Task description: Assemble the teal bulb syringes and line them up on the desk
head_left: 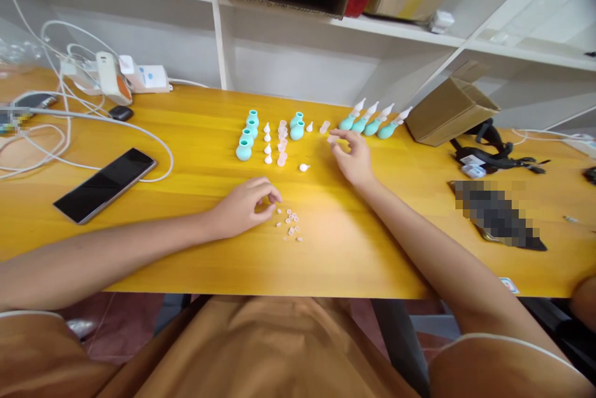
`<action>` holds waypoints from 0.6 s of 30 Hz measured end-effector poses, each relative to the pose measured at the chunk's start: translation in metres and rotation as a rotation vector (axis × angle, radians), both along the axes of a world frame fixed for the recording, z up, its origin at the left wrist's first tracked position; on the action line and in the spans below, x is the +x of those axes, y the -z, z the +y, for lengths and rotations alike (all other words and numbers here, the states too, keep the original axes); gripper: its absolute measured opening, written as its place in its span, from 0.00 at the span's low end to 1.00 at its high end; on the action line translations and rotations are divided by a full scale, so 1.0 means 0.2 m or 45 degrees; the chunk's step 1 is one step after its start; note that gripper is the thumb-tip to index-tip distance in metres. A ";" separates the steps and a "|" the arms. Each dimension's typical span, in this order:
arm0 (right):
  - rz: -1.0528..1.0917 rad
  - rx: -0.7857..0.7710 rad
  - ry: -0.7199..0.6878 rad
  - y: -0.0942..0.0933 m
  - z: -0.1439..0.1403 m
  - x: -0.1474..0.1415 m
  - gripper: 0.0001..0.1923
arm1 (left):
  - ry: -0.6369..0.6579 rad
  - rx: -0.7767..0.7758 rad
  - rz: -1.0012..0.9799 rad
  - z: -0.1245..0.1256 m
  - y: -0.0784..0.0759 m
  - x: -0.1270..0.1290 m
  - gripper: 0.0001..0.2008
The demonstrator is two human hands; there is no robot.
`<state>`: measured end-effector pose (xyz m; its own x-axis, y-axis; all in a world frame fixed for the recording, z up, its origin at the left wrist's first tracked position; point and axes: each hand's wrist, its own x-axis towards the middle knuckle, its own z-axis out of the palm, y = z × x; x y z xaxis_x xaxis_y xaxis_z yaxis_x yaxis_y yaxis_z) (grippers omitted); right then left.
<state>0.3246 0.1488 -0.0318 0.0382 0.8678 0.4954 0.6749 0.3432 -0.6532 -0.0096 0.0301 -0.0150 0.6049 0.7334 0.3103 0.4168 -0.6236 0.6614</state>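
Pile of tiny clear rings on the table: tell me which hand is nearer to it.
Left. The left hand rests right beside the tiny rings, fingertips almost touching them; the right hand is farther back, by the clear caps.

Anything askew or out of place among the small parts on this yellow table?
One small white nozzle tip lies tipped on its side, apart from the upright rows beside the teal rubber bulbs. Tiny translucent rings lie scattered loosely by the left hand.

Bright even daylight, soft shadows, glare on table (195, 137), wide-angle bending at edges, corners blurred
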 end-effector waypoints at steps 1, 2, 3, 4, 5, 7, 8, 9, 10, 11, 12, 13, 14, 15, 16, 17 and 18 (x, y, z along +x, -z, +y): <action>0.168 -0.013 -0.018 -0.02 -0.05 -0.02 0.13 | 0.027 0.040 0.037 0.00 0.01 0.00 0.06; 0.374 -0.053 -0.066 -0.04 -0.10 -0.05 0.10 | 0.054 0.074 0.074 0.00 0.01 0.01 0.08; 0.596 -0.107 -0.144 -0.06 -0.16 -0.08 0.10 | 0.077 0.105 0.113 0.00 0.01 0.01 0.09; 0.791 -0.202 -0.245 -0.08 -0.22 -0.12 0.13 | 0.094 0.135 0.150 0.00 0.02 0.01 0.10; 0.948 -0.302 -0.339 -0.09 -0.29 -0.16 0.16 | 0.107 0.163 0.182 0.00 0.02 0.01 0.11; 1.117 -0.476 -0.493 -0.10 -0.41 -0.23 0.22 | 0.122 0.200 0.217 0.00 0.02 0.01 0.10; 1.150 -0.542 -0.553 -0.10 -0.46 -0.27 0.24 | 0.131 0.205 0.220 0.00 0.02 0.01 0.09; 1.159 -0.587 -0.603 -0.10 -0.51 -0.29 0.24 | 0.138 0.199 0.213 0.00 0.02 0.01 0.08; 1.150 -0.618 -0.653 -0.10 -0.54 -0.32 0.23 | 0.145 0.184 0.200 0.00 0.02 0.01 0.07; 1.130 -0.638 -0.698 -0.10 -0.57 -0.33 0.23 | 0.151 0.161 0.180 0.00 0.02 0.01 0.06; 1.102 -0.651 -0.743 -0.10 -0.59 -0.34 0.22 | 0.157 0.131 0.154 0.00 0.01 0.01 0.05; 1.075 -0.657 -0.783 -0.10 -0.61 -0.34 0.22 | 0.163 0.094 0.123 0.00 0.01 0.00 0.04; 1.052 -0.655 -0.817 -0.10 -0.62 -0.34 0.21 | 0.164 0.055 0.084 0.00 0.00 0.00 0.03; 1.036 -0.650 -0.840 -0.11 -0.63 -0.34 0.19 | 0.157 0.017 0.042 0.00 -0.01 0.00 0.03; 1.033 -0.641 -0.847 -0.11 -0.64 -0.34 0.18 | 0.144 -0.014 -0.002 0.00 -0.01 0.00 0.03; 1.039 -0.636 -0.835 -0.12 -0.65 -0.34 0.18 | 0.126 -0.039 -0.045 0.00 -0.02 0.00 0.04; 1.050 -0.644 -0.812 -0.12 -0.65 -0.34 0.19 | 0.109 -0.058 -0.083 0.00 -0.02 0.00 0.04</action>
